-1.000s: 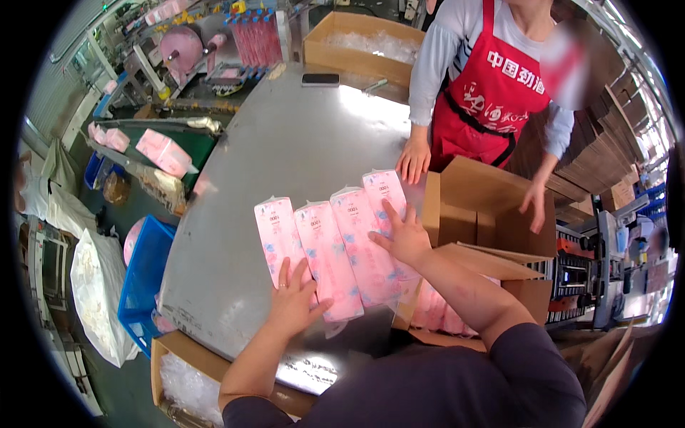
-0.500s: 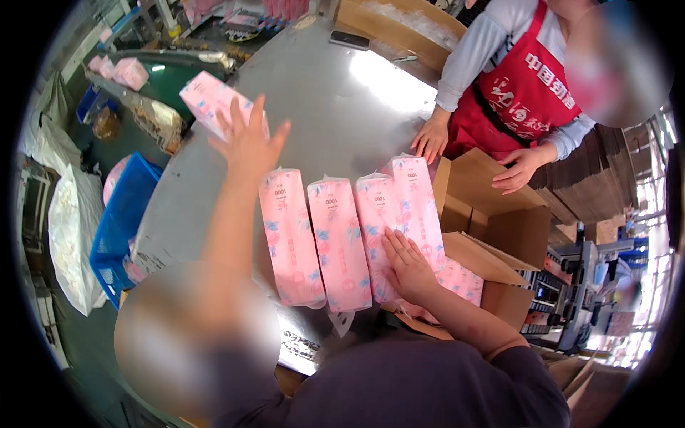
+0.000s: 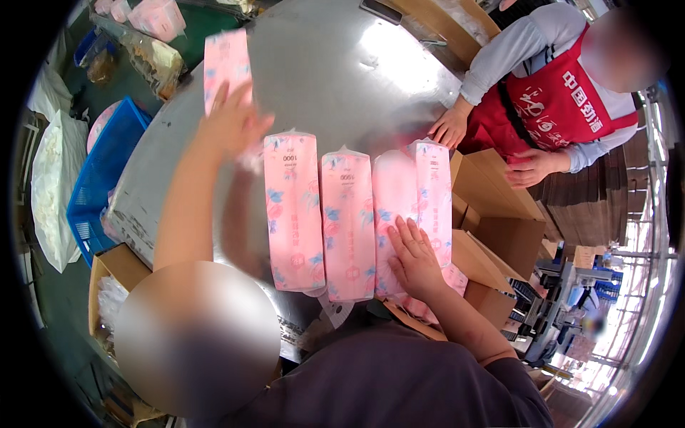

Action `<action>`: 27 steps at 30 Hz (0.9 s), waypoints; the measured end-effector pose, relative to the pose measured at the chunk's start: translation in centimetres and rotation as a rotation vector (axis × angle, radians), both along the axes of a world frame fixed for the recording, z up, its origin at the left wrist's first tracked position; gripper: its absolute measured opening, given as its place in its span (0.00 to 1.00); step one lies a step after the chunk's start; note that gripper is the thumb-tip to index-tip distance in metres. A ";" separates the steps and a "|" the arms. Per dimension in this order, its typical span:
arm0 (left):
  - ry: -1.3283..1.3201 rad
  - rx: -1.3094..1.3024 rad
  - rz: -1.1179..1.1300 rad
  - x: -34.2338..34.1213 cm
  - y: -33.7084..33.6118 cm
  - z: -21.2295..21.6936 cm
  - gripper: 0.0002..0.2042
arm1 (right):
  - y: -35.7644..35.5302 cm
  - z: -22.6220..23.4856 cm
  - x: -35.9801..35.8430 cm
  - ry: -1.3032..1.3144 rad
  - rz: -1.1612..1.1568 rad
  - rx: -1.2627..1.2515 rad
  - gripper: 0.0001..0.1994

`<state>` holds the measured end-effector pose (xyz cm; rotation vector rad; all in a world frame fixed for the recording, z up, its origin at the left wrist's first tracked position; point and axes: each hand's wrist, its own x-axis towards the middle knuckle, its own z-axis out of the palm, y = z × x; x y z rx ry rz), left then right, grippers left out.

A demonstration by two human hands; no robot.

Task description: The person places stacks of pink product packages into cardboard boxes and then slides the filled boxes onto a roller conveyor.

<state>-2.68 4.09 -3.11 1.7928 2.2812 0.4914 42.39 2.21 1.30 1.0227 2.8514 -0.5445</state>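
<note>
pink packs (image 3: 349,225) lie side by side on the steel table (image 3: 342,78), near its front edge. right hand (image 3: 414,257) rests flat on the rightmost packs, fingers spread, gripping nothing. left hand (image 3: 232,121) reaches out to a further pack (image 3: 227,60), fingers open; it looks blurred, perhaps just touching. beside the table stands a box (image 3: 499,214), with a coworker's hand (image 3: 449,127) close by.

Four long pink floral packs (image 3: 347,222) are laid side by side on the steel table (image 3: 342,78). A fifth pink pack (image 3: 225,63) is seen farther left; open brown cartons (image 3: 499,207) stand right.
</note>
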 end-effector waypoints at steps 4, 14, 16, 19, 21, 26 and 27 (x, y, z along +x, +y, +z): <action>-0.149 0.024 -0.193 6.4 -11.0 3.0 0.16 | 2.0 0.7 1.2 -0.064 -0.046 0.173 0.42; -0.072 -0.128 -0.106 16.6 -20.3 5.4 0.20 | 4.6 -1.5 4.3 0.262 -0.539 -0.319 0.63; -0.034 -0.179 -0.059 17.7 -20.2 6.0 0.25 | 4.5 -1.3 4.2 0.279 -0.548 -0.314 0.63; -0.009 -0.093 -0.152 23.1 -17.4 6.9 0.37 | 4.4 -0.6 3.4 0.212 -0.566 -0.295 0.59; -0.100 0.015 -0.476 27.5 -15.2 7.0 0.41 | 4.3 -1.2 4.0 0.212 -0.556 -0.251 0.55; -0.136 0.024 -0.448 32.2 -12.9 3.5 0.43 | 4.0 -2.5 5.4 0.180 -0.552 -0.156 0.46; -0.130 0.019 -0.423 32.4 -13.0 3.5 0.42 | 3.8 -2.3 5.7 0.151 -0.554 -0.172 0.46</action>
